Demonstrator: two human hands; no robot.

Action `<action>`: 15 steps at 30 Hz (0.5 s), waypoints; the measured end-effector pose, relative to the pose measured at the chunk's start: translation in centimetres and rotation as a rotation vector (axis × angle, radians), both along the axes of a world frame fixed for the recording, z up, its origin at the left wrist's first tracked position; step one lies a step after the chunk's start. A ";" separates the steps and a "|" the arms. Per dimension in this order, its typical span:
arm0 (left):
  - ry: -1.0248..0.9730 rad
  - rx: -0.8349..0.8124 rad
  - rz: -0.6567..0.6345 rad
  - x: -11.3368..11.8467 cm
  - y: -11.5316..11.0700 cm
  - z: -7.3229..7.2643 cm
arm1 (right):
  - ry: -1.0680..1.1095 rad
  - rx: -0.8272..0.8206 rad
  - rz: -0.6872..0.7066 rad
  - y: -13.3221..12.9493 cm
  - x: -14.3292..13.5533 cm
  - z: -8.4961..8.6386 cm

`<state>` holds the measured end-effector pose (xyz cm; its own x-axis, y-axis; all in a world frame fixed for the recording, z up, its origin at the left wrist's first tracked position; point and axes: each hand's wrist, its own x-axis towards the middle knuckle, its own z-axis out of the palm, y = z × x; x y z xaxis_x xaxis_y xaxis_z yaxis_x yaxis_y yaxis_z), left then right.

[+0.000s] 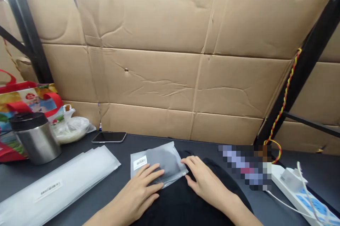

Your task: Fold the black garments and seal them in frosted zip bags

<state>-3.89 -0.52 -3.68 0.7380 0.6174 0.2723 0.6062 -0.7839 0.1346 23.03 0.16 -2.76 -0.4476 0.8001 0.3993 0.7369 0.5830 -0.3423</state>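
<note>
A frosted plastic bag with a white barcode label lies on the dark table in front of me, over the edge of some black fabric. My left hand rests on the bag's lower left part, fingers spread and pointing right. At the bag's right edge, my right hand pinches the corner between thumb and fingers. To the left lies a stack of long frosted bags, the top one bearing a barcode label.
A phone, a steel cup, a tied plastic bag and a colourful tote stand at the left. At the right are a pixelated item and a power strip with cables. Cardboard walls the back.
</note>
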 end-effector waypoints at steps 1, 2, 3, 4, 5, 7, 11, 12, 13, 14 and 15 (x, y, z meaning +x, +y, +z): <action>0.025 -0.026 -0.022 -0.3 -0.1 0.1 | -0.022 -0.022 -0.015 0.4 0.4 -0.2; 0.044 -0.063 -0.036 -0.6 -0.1 0.2 | -0.033 -0.041 -0.028 0.6 0.6 -0.5; 0.058 -0.101 -0.041 -0.8 -0.1 0.4 | -0.035 -0.052 -0.040 0.8 0.7 -0.8; 0.065 -0.130 -0.039 -1.0 -0.1 0.7 | -0.030 -0.052 -0.051 0.9 0.6 -1.2; 0.062 -0.144 -0.037 -1.0 0.0 0.9 | -0.020 -0.046 -0.060 1.0 0.6 -1.5; 0.035 -0.127 -0.003 -0.4 0.3 1.5 | 0.005 -0.029 -0.066 1.1 0.4 -2.0; 0.018 -0.037 0.126 3.8 1.7 1.9 | 0.070 -0.012 -0.057 1.3 0.5 -2.7; 0.028 -0.026 0.135 5.2 2.1 1.7 | 0.079 -0.010 -0.055 1.4 0.5 -2.8; 0.040 -0.019 0.132 6.6 2.5 1.5 | 0.082 -0.008 -0.055 1.5 0.6 -2.8; 0.052 -0.013 0.127 7.8 2.9 1.2 | 0.080 -0.006 -0.056 1.5 0.7 -2.9; 0.068 -0.006 0.124 9.0 3.2 0.8 | 0.076 -0.005 -0.059 1.5 0.7 -2.9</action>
